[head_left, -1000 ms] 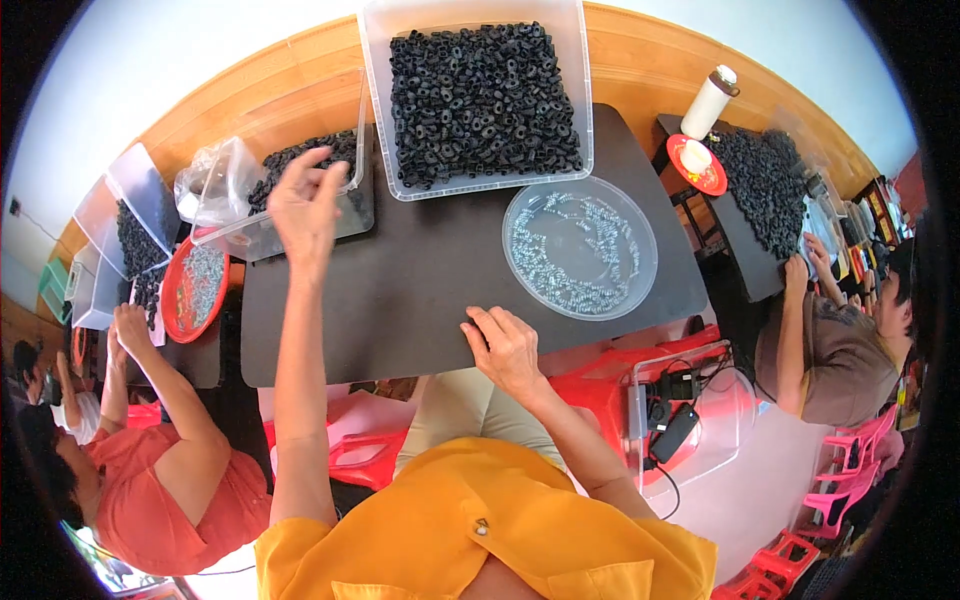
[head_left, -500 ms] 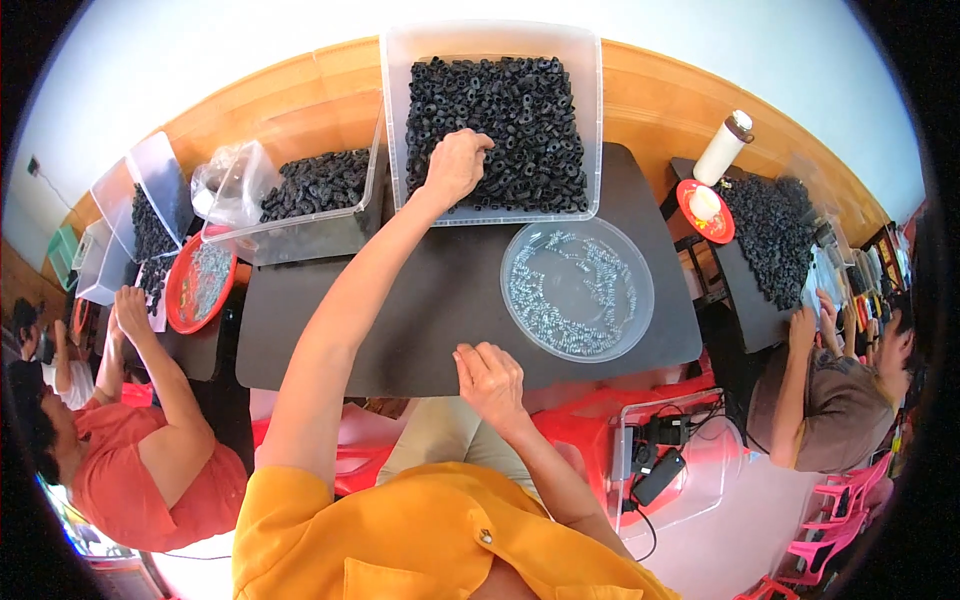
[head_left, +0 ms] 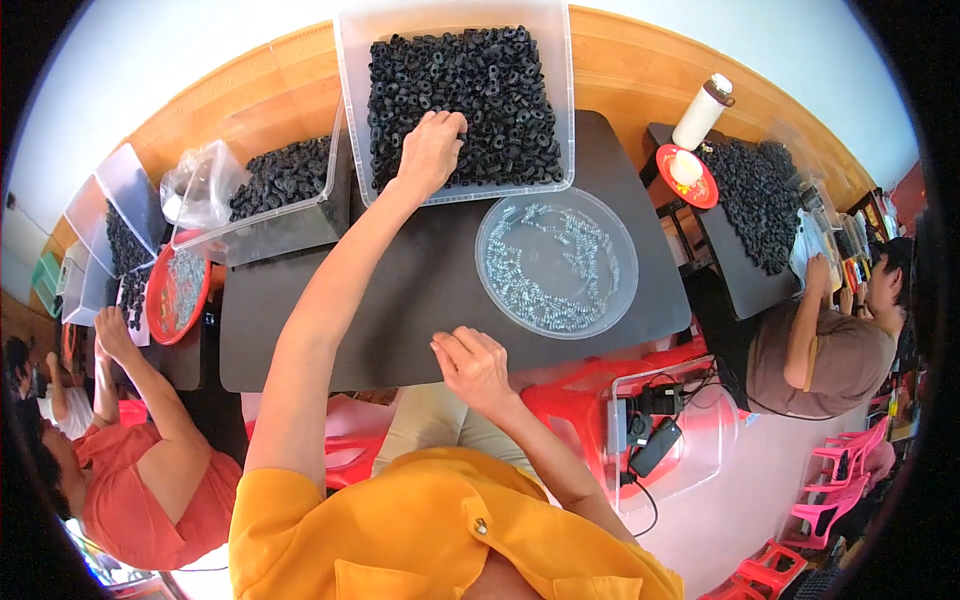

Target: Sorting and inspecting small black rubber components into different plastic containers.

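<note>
My left hand (head_left: 431, 156) reaches into a tall clear plastic bin (head_left: 354, 110) at the back of the dark table. Its curled fingers are down at the heap of small hollow black plastic parts (head_left: 480, 90); the fingertips are hidden, so I cannot see what is between them. Over the table's near edge, my right hand (head_left: 473, 368) is closed, thumb and fingers pressed together; anything in it is too small to make out. A round clear shallow tray (head_left: 548, 262) lies beyond it to the right, with many small silvery metal pieces (head_left: 545, 310) spread mostly in a ring.
Left of the bin stands a second clear box (head_left: 250, 240) with black pieces (head_left: 285, 180) and a plastic bag (head_left: 205, 185). Co-workers sit at both sides, near a red tray (head_left: 165, 290) and a black heap (head_left: 755, 205). A clear container (head_left: 690, 455) with cables is at my right.
The whole view has shifted, so the table and bins appear farther up and left. My left hand stays in the bin and my right hand stays closed near the table edge.
</note>
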Demonstrator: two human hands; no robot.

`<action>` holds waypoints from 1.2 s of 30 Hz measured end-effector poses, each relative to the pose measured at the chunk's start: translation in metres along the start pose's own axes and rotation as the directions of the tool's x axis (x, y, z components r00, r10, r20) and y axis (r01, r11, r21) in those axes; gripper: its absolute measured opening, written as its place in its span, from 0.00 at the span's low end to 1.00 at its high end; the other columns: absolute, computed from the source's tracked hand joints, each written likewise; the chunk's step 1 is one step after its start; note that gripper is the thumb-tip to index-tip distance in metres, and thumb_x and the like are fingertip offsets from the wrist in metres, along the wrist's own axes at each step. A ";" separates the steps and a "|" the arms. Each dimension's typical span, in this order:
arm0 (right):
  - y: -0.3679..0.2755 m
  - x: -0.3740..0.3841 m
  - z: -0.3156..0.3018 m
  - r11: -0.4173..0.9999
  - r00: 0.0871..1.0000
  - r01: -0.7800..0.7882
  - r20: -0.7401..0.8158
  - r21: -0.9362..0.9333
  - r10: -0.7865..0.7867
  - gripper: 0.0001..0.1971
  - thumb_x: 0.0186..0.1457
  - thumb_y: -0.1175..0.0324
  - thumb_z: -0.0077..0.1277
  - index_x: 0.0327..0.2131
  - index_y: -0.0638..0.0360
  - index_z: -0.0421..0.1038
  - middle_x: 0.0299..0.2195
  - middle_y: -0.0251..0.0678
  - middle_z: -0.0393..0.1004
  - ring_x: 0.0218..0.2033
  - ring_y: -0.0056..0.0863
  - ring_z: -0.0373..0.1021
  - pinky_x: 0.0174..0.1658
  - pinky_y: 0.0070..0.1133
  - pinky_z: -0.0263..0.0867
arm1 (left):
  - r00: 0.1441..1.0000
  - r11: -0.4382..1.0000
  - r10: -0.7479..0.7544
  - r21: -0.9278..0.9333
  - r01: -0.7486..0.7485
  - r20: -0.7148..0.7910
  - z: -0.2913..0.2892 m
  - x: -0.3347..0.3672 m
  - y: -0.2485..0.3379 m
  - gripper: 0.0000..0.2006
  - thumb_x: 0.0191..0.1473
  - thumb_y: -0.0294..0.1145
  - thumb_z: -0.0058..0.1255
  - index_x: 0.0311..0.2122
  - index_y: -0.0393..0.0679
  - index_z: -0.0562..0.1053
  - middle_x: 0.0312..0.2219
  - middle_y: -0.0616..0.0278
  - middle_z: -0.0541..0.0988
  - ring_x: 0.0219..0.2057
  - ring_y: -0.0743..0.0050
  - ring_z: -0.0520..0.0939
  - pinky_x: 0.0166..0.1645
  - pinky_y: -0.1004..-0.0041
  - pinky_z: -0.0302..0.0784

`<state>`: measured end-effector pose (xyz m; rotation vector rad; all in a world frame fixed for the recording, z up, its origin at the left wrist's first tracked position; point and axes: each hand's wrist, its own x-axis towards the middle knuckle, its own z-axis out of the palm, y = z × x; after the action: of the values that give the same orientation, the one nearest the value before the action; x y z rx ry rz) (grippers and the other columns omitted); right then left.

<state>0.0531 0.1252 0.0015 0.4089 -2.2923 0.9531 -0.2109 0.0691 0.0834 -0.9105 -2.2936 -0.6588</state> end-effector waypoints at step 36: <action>0.125 0.074 -0.107 0.956 0.967 -0.160 0.154 -0.246 0.201 0.06 0.43 0.79 0.51 0.28 0.59 0.74 0.24 0.40 0.74 0.25 0.30 0.72 0.30 0.23 0.67 | 0.751 0.292 -0.567 -0.771 0.567 0.338 -0.055 -0.231 0.091 0.11 0.45 0.16 0.49 0.37 0.37 0.73 0.23 0.67 0.71 0.24 0.84 0.73 0.30 0.82 0.69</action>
<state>-0.0193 0.2855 0.0417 0.1919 -2.6047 0.7455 0.0120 -0.0089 -0.0109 -0.3491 -2.2012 -2.2644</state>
